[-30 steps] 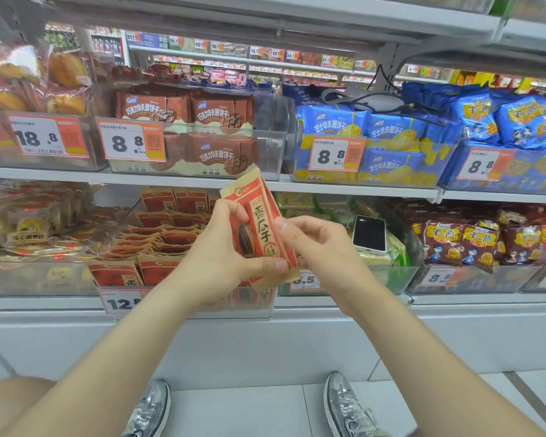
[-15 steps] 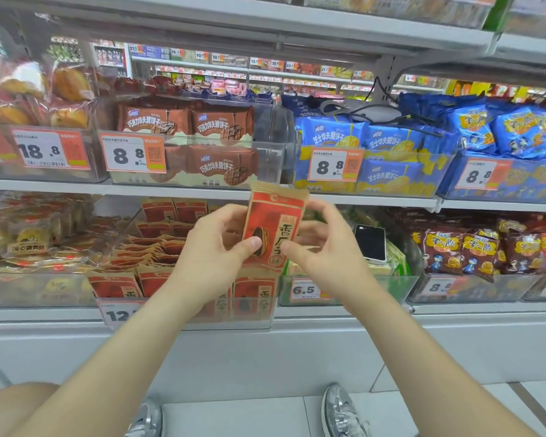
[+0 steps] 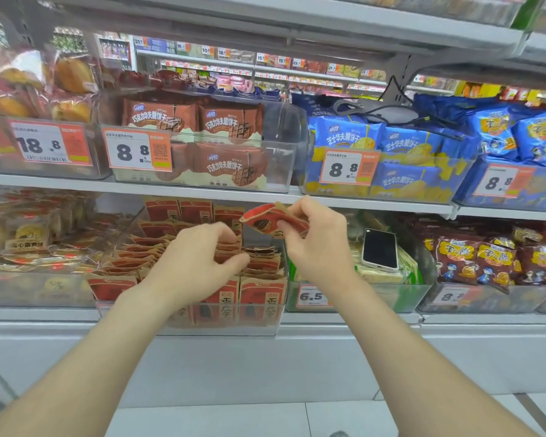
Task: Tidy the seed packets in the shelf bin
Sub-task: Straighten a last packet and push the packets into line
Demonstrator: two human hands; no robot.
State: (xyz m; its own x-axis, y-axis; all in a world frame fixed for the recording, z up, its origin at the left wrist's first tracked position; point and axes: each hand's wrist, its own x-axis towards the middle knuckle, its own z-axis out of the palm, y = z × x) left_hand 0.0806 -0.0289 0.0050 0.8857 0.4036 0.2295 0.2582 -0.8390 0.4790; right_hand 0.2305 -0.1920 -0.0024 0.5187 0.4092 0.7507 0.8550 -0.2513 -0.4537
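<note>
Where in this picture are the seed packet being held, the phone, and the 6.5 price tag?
seed packet (image 3: 271,219): head view, on its red printed face, left of the right hand's fingers.
phone (image 3: 379,249): head view, middle of its dark screen.
6.5 price tag (image 3: 311,296): head view, on the printed number.

Place: a shop that sells snacks.
Shelves: long white metal shelves (image 3: 202,192) run just above the fingers (image 3: 300,212), row over row.
Bins: clear plastic bins (image 3: 284,165) full of brown biscuit bags (image 3: 230,165) and blue snack bags (image 3: 404,143).
Prices: white and orange paper price tags (image 3: 137,149) stuck on the bin fronts, reading 8.8 and 18.8.
Far behind: more shelves with small price tags (image 3: 265,63).
</note>
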